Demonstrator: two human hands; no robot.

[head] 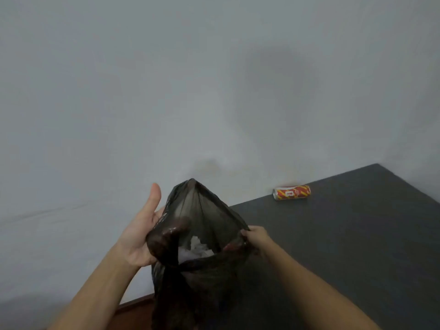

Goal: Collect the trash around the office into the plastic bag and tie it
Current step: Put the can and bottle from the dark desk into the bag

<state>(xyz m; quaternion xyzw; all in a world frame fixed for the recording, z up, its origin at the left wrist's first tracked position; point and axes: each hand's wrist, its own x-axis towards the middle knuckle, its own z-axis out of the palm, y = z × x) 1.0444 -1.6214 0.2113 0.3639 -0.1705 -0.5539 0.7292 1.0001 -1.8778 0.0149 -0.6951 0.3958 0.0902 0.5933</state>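
A can (292, 192) lies on its side at the far edge of the dark tabletop (357, 234), against the wall (142, 91), at 1 o'clock from the bag (202, 270). Nothing lies between them. The bag's mouth is held open; white paper (197, 248) shows inside. Left hand (140, 234) has its fingers inside the rim, thumb raised. Right hand (256, 236), grip narrow, pinches the rim at 3 o'clock.
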